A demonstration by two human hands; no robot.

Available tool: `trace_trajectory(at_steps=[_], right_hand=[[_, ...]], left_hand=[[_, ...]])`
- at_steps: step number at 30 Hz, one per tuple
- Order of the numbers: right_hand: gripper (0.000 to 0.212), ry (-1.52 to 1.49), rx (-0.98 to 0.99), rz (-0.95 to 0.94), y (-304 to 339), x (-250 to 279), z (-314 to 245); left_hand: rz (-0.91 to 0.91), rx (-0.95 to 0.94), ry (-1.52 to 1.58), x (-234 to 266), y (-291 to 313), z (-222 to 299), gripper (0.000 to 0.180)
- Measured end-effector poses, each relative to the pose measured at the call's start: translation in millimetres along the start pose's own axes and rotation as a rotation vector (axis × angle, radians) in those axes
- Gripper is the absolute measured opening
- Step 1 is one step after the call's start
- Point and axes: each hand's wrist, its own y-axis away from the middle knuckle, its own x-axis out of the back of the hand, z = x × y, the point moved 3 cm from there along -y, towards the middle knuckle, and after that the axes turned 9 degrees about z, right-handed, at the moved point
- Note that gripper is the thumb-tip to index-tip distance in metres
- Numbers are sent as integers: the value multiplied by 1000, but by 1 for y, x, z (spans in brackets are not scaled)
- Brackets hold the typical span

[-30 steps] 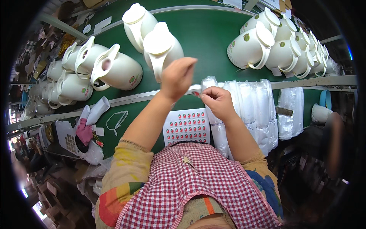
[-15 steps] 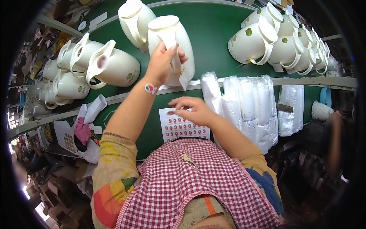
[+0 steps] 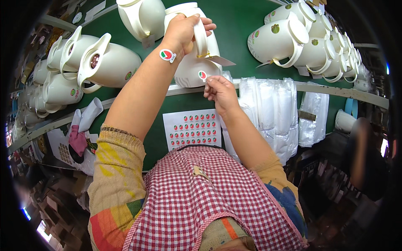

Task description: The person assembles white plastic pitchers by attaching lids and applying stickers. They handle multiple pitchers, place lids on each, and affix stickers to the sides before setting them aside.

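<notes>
Left hand: your left hand (image 3: 183,33) is wrapped round the handle (image 3: 201,39) of the white jug (image 3: 190,73), fingertips curling past its far side.
Right hand: your right hand (image 3: 222,93) has thumb and forefinger pinched at the lower edge of a red and green sticker (image 3: 202,75), the other fingers curled in.
Jug: tilted at the middle of the green table (image 3: 236,33), its lower end close to the metal rail (image 3: 339,91) on your side.
Sticker: against the jug's lower wall in this view; whether it is stuck down cannot be told.
Paper tag: the paper tag (image 3: 222,61) hangs from the handle just above your right fingers, within their working space.
Wrist: a similar wrist sticker (image 3: 167,55) lies on your left wrist.
Near side: the sticker sheet (image 3: 178,119) lies between your forearms, its lower edge meeting your checked apron (image 3: 201,184); plastic bags (image 3: 270,106) crowd your right forearm.
Left room: the second jug (image 3: 146,19) stands just beside the held one; the left jugs (image 3: 109,63) sit beyond your forearm.
Right room: a broad green strip separates the held jug from the right jugs (image 3: 272,42).
</notes>
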Motion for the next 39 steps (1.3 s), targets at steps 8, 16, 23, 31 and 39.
trace_trajectory(at_steps=[8, 16, 23, 31, 39], right_hand=[[11, -74, -17, 127, -10, -11, -3], [10, 25, 45, 246, -3, -18, -10], [18, 132, 195, 299, -8, -19, -8], [46, 887, 351, 371, 2, 3, -27], [44, 725, 514, 423, -33, 17, -49]], left_hand=[[37, -35, 31, 5, -3, 0, 18], [37, -33, 41, 6, -1, 0, 19], [10, -48, 28, 6, -1, -2, 23], [20, -8, 16, 9, 4, 0, 23], [-113, 37, 20, -10, 0, -2, 25]])
